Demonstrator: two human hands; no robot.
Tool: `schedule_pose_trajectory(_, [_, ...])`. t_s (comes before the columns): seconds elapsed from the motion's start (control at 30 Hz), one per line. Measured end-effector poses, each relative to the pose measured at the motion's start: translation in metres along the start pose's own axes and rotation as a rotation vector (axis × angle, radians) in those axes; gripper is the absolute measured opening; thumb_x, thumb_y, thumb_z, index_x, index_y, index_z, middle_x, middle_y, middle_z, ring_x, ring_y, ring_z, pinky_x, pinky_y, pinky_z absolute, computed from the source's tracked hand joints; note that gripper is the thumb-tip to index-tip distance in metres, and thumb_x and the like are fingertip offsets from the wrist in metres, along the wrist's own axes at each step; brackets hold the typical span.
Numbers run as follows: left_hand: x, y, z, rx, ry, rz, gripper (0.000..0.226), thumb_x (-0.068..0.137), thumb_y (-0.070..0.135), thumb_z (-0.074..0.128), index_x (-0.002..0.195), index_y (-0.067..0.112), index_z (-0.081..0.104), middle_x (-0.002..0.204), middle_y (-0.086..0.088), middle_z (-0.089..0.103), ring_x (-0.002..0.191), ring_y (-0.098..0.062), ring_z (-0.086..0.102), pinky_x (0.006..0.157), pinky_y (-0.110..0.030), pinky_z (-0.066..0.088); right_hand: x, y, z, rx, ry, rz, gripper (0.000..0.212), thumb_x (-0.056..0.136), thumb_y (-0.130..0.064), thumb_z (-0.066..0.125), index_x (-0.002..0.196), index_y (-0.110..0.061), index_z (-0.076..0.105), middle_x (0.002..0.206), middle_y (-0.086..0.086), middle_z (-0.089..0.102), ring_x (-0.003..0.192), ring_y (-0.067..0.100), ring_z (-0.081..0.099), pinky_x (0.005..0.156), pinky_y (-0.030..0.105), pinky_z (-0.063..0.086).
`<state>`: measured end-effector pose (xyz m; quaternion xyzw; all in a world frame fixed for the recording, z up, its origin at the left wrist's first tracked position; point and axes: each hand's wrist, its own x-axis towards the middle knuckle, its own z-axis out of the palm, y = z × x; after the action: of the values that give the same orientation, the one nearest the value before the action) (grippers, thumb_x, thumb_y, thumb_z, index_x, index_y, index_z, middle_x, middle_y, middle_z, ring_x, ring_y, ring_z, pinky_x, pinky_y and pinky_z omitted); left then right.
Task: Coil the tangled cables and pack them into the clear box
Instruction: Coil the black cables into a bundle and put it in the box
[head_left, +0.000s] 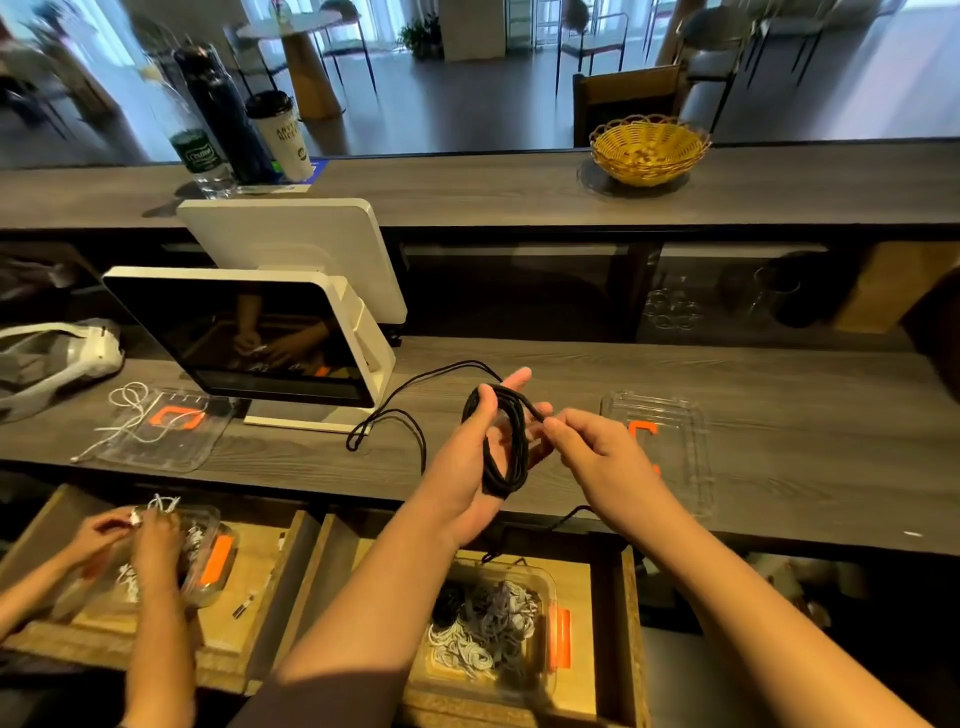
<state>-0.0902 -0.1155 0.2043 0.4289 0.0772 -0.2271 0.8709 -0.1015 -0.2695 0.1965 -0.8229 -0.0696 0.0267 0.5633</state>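
The left hand (480, 457) is raised above the near edge of the counter (779, 395) with a black cable (501, 441) wound in several loops around its palm, thumb pressed over the top of the coil to keep the turns together. The right hand (592, 447) pinches the strand where it leaves the coil, near the left fingertips. The uncoiled tail (395, 415) trails left across the counter toward the base of the point-of-sale screen (244, 343), doubling back on itself there; another stretch seems to hang down past the near edge.

The cable looks thin, light and limp, with a braided or matte jacket that should not slip much. It will not hold its shape on its own, so the coil probably springs loose if the thumb lifts. The sensible hold is across all the turns at once, not on a single strand.

The clear box (493, 639) sits in an open drawer (631, 623) below the near edge, already holding white and grey cables, its orange latch to the right. Its lid (670, 447) lies on the counter just beyond the right hand.
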Motion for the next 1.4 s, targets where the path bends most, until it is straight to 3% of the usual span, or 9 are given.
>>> schedule_pose_trajectory(0.13, [0.006,0.001,-0.004,-0.368,0.052,0.042,0.043,0.105,0.046,0.038,0.135,0.024,0.061,0.105,-0.011,0.069,0.097,-0.022,0.068,0.1,-0.04,0.047,-0.006,0.009,0.005,-0.07,-0.074,0.099,0.031,0.102,-0.031,0.048,0.076,-0.025,0.064,0.056,-0.01,0.051,0.054,0.003,0.045,0.057,0.029,0.038])
schedule_pose_trajectory(0.27, [0.01,-0.003,0.0,-0.374,0.11,0.057,0.041,0.105,0.046,0.039,0.133,0.027,0.062,0.09,-0.004,0.067,0.082,-0.016,0.066,0.095,-0.043,0.048,-0.017,0.018,0.01,-0.114,-0.108,0.177,0.031,0.102,-0.033,0.048,0.079,-0.023,0.066,0.061,-0.003,0.051,0.057,0.012,0.047,0.058,0.034,0.039])
schedule_pose_trajectory(0.43, [0.015,-0.008,0.003,-0.347,0.22,0.091,0.042,0.105,0.049,0.036,0.137,0.03,0.055,0.076,-0.001,0.057,0.062,-0.011,0.05,0.063,-0.027,0.041,-0.021,0.013,0.021,-0.228,-0.154,0.162,0.032,0.103,-0.032,0.048,0.078,-0.021,0.065,0.055,-0.005,0.049,0.047,0.005,0.042,0.05,0.025,0.032])
schedule_pose_trajectory(0.57, [0.021,-0.004,0.001,-0.252,0.346,0.201,0.041,0.105,0.049,0.035,0.135,0.03,0.056,0.072,0.0,0.054,0.057,-0.009,0.043,0.048,-0.022,0.034,-0.023,0.001,0.03,-0.355,-0.219,0.085,0.032,0.103,-0.032,0.047,0.081,-0.015,0.062,0.065,-0.002,0.057,0.056,0.011,0.048,0.052,0.023,0.033])
schedule_pose_trajectory(0.83, [0.021,-0.009,0.003,0.227,0.433,0.366,0.031,0.104,0.048,0.041,0.12,0.038,0.065,0.074,0.007,0.05,0.06,-0.004,0.04,0.056,-0.023,0.035,-0.028,-0.017,0.025,-0.482,-0.284,-0.045,0.036,0.102,-0.036,0.045,0.077,-0.017,0.064,0.065,-0.002,0.061,0.059,0.013,0.054,0.056,0.03,0.041])
schedule_pose_trajectory(1.0, [0.021,-0.005,-0.004,0.634,0.409,0.337,0.032,0.105,0.05,0.034,0.116,0.044,0.063,0.082,-0.002,0.047,0.063,-0.009,0.04,0.057,-0.024,0.036,-0.032,-0.028,0.019,-0.351,-0.242,-0.113,0.027,0.1,-0.03,0.049,0.081,-0.018,0.063,0.063,-0.003,0.058,0.057,0.01,0.052,0.056,0.032,0.041])
schedule_pose_trajectory(1.17, [0.007,0.004,0.003,0.744,0.161,0.104,0.056,0.096,0.069,0.025,0.118,0.04,0.067,0.09,-0.009,0.062,0.079,-0.016,0.055,0.066,-0.023,0.046,-0.021,-0.035,0.002,-0.293,-0.159,-0.191,0.016,0.102,-0.025,0.048,0.092,-0.025,0.061,0.074,-0.013,0.059,0.068,0.003,0.056,0.062,0.023,0.043])
schedule_pose_trajectory(1.27, [-0.003,0.005,0.009,0.786,0.069,-0.086,0.072,0.088,0.08,0.014,0.102,0.038,0.071,0.097,-0.003,0.071,0.092,-0.015,0.063,0.08,-0.03,0.051,-0.013,-0.036,-0.004,-0.336,-0.129,-0.233,0.011,0.101,-0.028,0.05,0.101,-0.026,0.061,0.088,-0.012,0.064,0.081,0.001,0.062,0.073,0.024,0.051])
schedule_pose_trajectory(1.4, [-0.008,0.004,0.006,0.656,-0.069,-0.206,0.081,0.085,0.085,0.014,0.091,0.025,0.068,0.074,0.002,0.063,0.062,-0.009,0.05,0.052,-0.019,0.04,-0.006,-0.035,-0.01,-0.338,-0.034,-0.247,0.012,0.093,-0.037,0.061,0.096,-0.025,0.062,0.081,-0.012,0.064,0.074,0.0,0.061,0.067,0.023,0.052])
